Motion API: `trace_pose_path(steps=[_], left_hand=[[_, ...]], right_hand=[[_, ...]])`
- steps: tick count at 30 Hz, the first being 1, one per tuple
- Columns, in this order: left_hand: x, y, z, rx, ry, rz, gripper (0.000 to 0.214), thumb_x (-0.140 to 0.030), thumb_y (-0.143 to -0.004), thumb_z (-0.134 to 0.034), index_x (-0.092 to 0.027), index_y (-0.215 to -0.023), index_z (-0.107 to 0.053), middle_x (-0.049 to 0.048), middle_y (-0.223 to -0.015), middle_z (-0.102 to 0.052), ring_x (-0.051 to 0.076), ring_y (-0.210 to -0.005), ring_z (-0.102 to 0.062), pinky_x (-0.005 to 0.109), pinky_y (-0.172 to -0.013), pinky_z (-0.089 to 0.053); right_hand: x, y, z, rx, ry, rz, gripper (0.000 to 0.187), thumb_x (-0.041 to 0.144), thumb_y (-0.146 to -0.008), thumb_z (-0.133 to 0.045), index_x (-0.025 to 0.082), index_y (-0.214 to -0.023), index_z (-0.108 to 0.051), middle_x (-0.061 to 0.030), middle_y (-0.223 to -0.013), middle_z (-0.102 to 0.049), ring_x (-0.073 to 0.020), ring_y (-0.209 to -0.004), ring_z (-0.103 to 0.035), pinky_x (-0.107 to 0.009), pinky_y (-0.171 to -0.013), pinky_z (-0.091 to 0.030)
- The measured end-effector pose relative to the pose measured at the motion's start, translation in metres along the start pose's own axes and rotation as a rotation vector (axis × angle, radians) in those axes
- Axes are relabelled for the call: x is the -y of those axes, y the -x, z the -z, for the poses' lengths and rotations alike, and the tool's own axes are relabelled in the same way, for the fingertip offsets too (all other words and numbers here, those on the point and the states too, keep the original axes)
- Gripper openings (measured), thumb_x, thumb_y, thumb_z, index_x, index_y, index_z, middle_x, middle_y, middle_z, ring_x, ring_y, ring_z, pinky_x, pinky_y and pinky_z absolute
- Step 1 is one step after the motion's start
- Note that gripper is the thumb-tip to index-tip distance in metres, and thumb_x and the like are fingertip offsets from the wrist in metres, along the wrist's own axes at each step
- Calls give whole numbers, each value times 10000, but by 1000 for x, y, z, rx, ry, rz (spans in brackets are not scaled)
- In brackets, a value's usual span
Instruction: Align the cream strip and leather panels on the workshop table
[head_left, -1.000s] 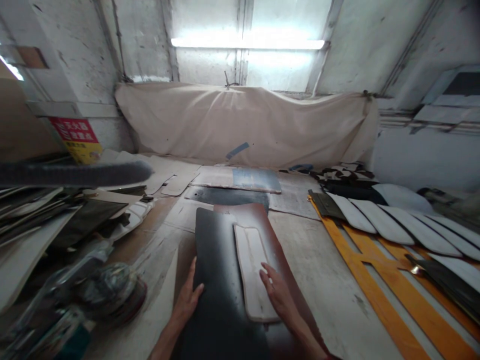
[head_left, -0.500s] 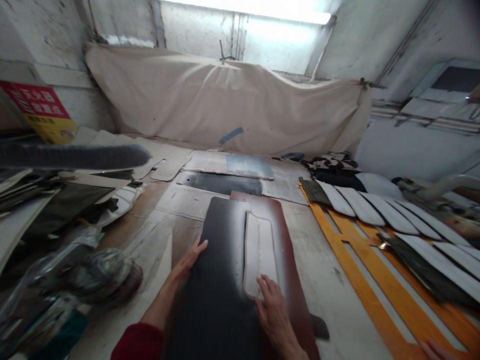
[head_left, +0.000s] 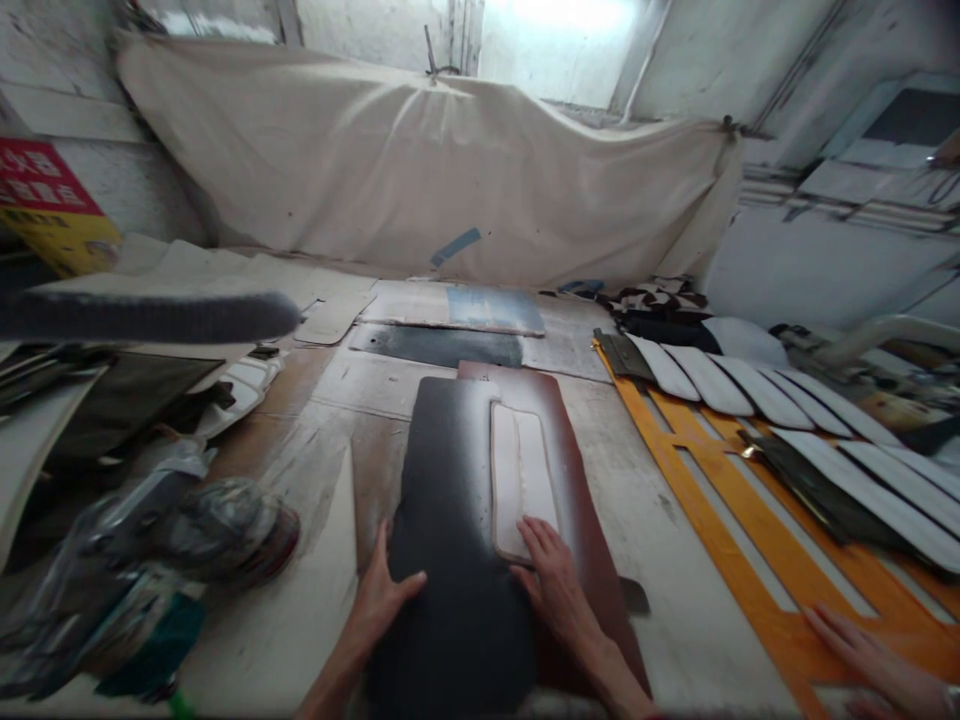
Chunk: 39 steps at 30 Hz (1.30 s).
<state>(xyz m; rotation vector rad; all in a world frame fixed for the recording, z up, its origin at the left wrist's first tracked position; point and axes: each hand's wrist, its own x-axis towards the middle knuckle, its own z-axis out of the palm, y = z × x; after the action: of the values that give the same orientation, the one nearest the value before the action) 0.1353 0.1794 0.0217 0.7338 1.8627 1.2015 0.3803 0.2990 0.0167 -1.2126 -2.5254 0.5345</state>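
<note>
A dark panel (head_left: 450, 480) lies on the table, black on its left part. A reddish-brown board (head_left: 592, 520) shows along its right side, with whitish haze between. On top rests a pale, rounded rectangular piece (head_left: 517, 450) with a seam down its middle. At the panel's left edge is my left hand (head_left: 384, 595), thumb over the black surface and fingers stretched along the side. My right hand (head_left: 553, 575) lies with fingertips on the near end of the pale piece, thumb at its near-left edge; its fingers are extended. Undersides of both hands are hidden.
An orange slatted frame (head_left: 720, 530) carries several white-topped pieces (head_left: 709, 378) on the right. Another person's hand (head_left: 870, 650) touches it. A grimy tool-like object (head_left: 247, 530) and dark flat pieces (head_left: 142, 400) lie left. A beige cloth (head_left: 337, 170) hangs behind.
My left hand has slid back along the panel's edge, towards me. My right hand stays on the pale piece. The other person's hand has come further into view on the right. The view has tilted down.
</note>
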Motion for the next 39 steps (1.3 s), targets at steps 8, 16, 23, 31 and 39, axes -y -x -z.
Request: trace_pose_path(steps=[8, 16, 23, 31, 39], left_hand=[[-26, 17, 15, 221, 213, -8, 810, -418, -670, -593, -194, -1355, -222, 87, -1410, -337, 253, -1256, -363, 409, -1047, -313], [-39, 12, 45, 289, 126, -21, 790, -387, -670, -597, -206, -1350, -238, 57, -1410, -340, 240, -1256, -364, 393, -1049, -307], [-10, 5, 35, 266, -235, -257, 703, -211, -711, -473, -169, -1361, -210, 60, -1442, -261, 189, -1328, -216, 398, -1117, -94], [25, 4, 35, 478, -383, -319, 627, -283, -799, -383, -259, -1375, -136, -7, -1463, -217, 160, -1338, -179, 387, -1118, -106], [31, 2, 31, 442, -414, -375, 620, -209, -803, -353, -321, -1367, -121, -25, -1453, -247, 167, -1325, -225, 410, -1116, -140]], right_hand=[[16, -8, 7, 18, -67, 6, 483, 259, -826, -412, 85, -1275, -386, -169, -1303, -445, -212, -1219, -402, -393, -1022, -359], [29, -8, 9, -107, -225, -173, 335, 245, -863, -267, 144, -1069, -511, -131, -1025, -598, -209, -949, -564, -363, -852, -458], [27, -10, 11, -85, -406, -206, 398, 320, -892, -224, 162, -1144, -487, -110, -1133, -570, -182, -1048, -527, -321, -917, -422], [8, -13, -26, 13, -16, -176, 477, 216, -861, -246, 4, -1251, -422, -196, -1286, -457, -247, -1210, -415, -395, -1018, -356], [24, -20, -19, 103, 223, -134, 418, 200, -864, -357, 102, -1261, -443, -124, -1282, -487, -249, -1122, -479, -360, -915, -430]])
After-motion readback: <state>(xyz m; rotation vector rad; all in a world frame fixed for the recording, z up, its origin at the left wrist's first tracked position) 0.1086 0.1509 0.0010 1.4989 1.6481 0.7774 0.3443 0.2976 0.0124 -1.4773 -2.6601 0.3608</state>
